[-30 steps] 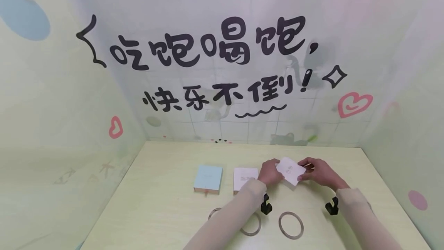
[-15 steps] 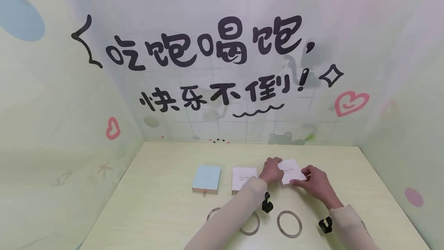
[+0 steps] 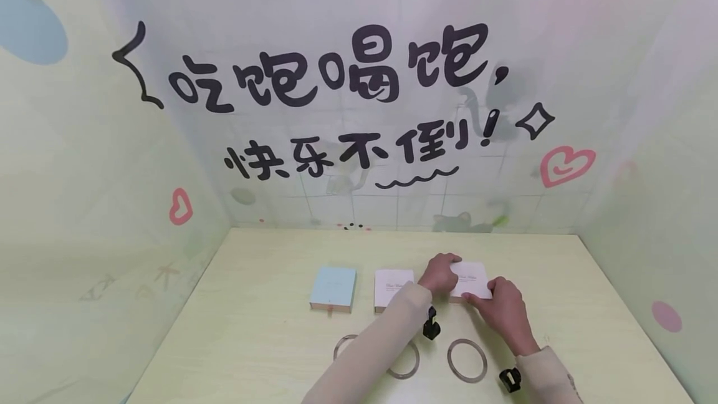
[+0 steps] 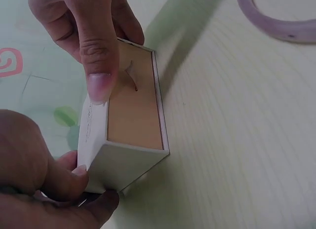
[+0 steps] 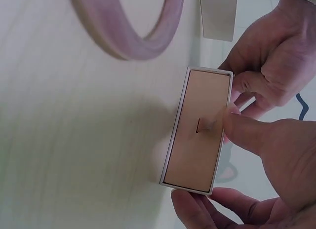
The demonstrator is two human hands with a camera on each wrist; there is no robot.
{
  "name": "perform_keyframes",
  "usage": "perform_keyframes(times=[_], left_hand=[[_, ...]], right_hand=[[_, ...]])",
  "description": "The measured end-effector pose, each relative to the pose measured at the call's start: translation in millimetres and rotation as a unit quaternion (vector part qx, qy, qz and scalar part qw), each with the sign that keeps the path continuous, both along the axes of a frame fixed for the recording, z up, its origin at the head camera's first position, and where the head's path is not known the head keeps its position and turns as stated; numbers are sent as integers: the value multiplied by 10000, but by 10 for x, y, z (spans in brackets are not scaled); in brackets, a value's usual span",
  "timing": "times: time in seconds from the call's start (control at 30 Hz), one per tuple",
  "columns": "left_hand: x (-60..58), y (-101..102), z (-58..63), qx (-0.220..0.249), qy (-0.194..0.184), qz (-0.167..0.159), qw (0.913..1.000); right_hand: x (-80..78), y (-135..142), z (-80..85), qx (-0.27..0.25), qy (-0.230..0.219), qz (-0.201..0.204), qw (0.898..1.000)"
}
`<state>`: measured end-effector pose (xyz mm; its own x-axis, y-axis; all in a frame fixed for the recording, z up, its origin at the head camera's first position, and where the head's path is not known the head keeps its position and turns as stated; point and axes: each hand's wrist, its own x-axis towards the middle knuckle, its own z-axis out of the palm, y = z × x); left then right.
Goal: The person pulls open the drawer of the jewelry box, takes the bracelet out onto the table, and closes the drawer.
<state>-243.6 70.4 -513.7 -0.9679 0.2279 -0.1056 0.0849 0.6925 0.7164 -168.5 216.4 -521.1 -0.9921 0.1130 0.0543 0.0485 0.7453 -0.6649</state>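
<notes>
Both hands are on a small white drawer-style gift box (image 3: 471, 276) with printed lettering on top. My left hand (image 3: 440, 274) grips its left side, thumb and fingers at the corner. On the right side, my right hand (image 3: 502, 312) holds it, with the thumb (image 5: 247, 130) along the front top edge. The box's tan drawer front (image 4: 136, 105) faces the person and carries a small ribbon pull (image 5: 205, 126). It sits level, close over the table, and the drawer is pushed in. A second white box (image 3: 392, 285) stands left of the left hand, partly behind the sleeve.
A light-blue box (image 3: 333, 288) stands farther left. Nearer the person lie a translucent bangle (image 3: 467, 360), another bangle (image 3: 412, 363) and a third bangle (image 3: 343, 341), the latter two partly covered by the left sleeve. Printed curtain walls (image 3: 359, 204) surround the table's back and sides.
The white box has turned from a tilted, angled pose to lie square and lower. My right hand has swung round toward its front right corner; the left hand stays at its left side.
</notes>
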Motion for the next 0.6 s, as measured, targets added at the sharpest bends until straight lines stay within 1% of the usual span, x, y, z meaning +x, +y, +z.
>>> perform_keyframes(times=[0.13, 0.23, 0.3, 0.4, 0.5, 0.6], left_hand=[[-3, 15, 19, -135, -33, -69, 9999], [-5, 14, 49, -270, -80, -187, 9994], [-18, -24, 54, -379, -104, -275, 9989], [-41, -107, 68, -501, -26, -447, 9977], [-49, -216, 112, -543, 108, -582, 9968], [-58, -354, 174, -474, 409, -630, 9961]], right_hand=[[-5, 24, -2, 35, -37, 38, 10000], [-14, 60, 9, 110, -136, 129, 9998], [-27, 68, 26, 182, -266, 219, 9992], [-59, 96, 73, 424, -403, 414, 9974], [-98, 151, 129, 648, -279, 730, 9948], [-126, 226, 172, 805, 206, 1062, 9909]])
